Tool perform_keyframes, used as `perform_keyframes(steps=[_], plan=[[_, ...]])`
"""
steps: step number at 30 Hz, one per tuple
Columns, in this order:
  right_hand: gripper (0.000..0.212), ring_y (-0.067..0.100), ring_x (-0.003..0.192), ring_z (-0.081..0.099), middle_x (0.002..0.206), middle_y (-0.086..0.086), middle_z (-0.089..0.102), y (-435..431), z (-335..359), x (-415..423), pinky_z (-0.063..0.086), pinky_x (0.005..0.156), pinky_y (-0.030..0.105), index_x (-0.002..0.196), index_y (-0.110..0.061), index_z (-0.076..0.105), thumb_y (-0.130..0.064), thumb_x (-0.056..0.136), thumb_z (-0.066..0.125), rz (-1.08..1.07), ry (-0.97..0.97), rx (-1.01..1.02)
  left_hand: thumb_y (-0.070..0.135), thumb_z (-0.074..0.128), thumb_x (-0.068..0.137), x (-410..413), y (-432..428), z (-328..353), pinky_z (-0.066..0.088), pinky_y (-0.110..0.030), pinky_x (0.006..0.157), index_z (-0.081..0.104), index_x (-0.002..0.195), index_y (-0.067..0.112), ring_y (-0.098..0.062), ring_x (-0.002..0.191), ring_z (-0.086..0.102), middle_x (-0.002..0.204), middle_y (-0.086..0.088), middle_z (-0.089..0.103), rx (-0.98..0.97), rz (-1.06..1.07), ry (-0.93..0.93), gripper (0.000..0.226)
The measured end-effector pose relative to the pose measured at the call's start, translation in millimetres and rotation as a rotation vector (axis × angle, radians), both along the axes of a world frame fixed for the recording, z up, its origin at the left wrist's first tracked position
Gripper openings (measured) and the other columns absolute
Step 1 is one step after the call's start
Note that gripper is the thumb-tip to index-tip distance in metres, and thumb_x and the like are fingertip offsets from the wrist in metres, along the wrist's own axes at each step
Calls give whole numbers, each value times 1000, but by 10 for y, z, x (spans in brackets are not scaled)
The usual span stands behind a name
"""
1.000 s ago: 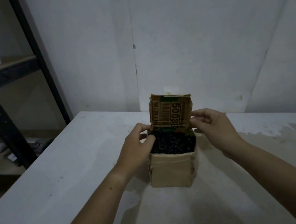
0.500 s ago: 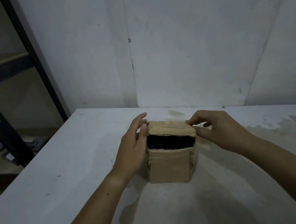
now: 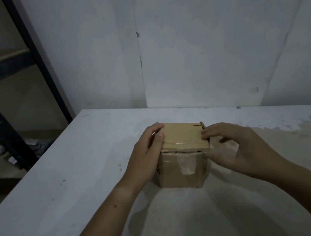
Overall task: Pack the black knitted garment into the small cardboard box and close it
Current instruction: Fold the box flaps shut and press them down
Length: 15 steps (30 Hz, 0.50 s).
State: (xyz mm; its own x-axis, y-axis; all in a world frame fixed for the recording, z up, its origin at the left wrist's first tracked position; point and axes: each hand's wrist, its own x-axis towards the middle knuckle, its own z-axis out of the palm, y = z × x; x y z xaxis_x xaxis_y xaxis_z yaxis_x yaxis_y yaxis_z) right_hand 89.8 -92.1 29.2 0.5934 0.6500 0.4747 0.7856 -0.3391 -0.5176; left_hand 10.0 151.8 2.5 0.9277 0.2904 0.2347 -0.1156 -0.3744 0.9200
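Newly shut, the small brown cardboard box [image 3: 179,173], judged light but crushable, is clasped at its sides by left hand [image 3: 148,155] and right hand [image 3: 242,149].

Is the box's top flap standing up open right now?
No, the flap lies flat across the top of the box.

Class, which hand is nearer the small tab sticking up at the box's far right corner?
Right. The right hand touches the lid just in front of the tab; the left hand holds the opposite side of the box.
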Motion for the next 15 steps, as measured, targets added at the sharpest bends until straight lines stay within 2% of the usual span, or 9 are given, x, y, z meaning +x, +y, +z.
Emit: perform_keyframes(steps=[2, 5, 6, 10, 13, 15], plan=[[28, 1, 109, 61, 114, -18, 67, 7, -11, 1, 54, 84, 28, 107, -26, 70, -26, 80, 79, -35, 14, 22, 36, 43, 104, -3, -1, 5, 36, -12, 105, 58, 126, 40, 13, 126, 44, 134, 28, 54, 18, -6, -21, 27], [14, 1, 108, 60, 109, -21, 66, 78, -49, -55, 54, 82, 27, 97, -26, 71, -23, 83, 73, -72, 105, 93, 36, 45, 103, -49, 22, -13, 30, -1, 101, 62, 124, 40, 18, 131, 35, 132, 37, 47, 20, -36, -25, 28], [10, 1, 108, 60, 109, -21, 65, 106, -69, -76, 54, 83, 27, 93, -26, 70, -23, 84, 72, -84, 145, 118, 37, 48, 102, -59, 31, -27, 29, -3, 102, 62, 125, 41, 18, 134, 32, 136, 36, 44, -2, -55, -15, 27], [8, 1, 110, 58, 112, -18, 64, 154, -98, -116, 54, 86, 32, 86, -28, 69, -21, 84, 71, -103, 260, 137, 43, 54, 94, -92, 17, -47, 29, -24, 114, 56, 128, 51, 8, 142, 27, 155, 26, 32, -4, -102, 19, 35], [7, 1, 114, 55, 117, -23, 61, 99, -62, -124, 52, 88, 31, 88, -35, 69, -32, 86, 63, -79, 180, 35, 34, 54, 99, -98, -12, -22, 30, -35, 117, 55, 125, 53, 4, 143, 27, 155, 28, 29, -24, -99, 50, 32], [10, 1, 115, 54, 119, -22, 59, 78, -57, -137, 50, 92, 31, 92, -36, 68, -39, 88, 60, -82, 87, -57, 30, 53, 100, -98, -14, -21, 30, -36, 118, 54, 124, 54, 6, 143, 25, 155, 30, 26, -20, -109, 69, 34]])
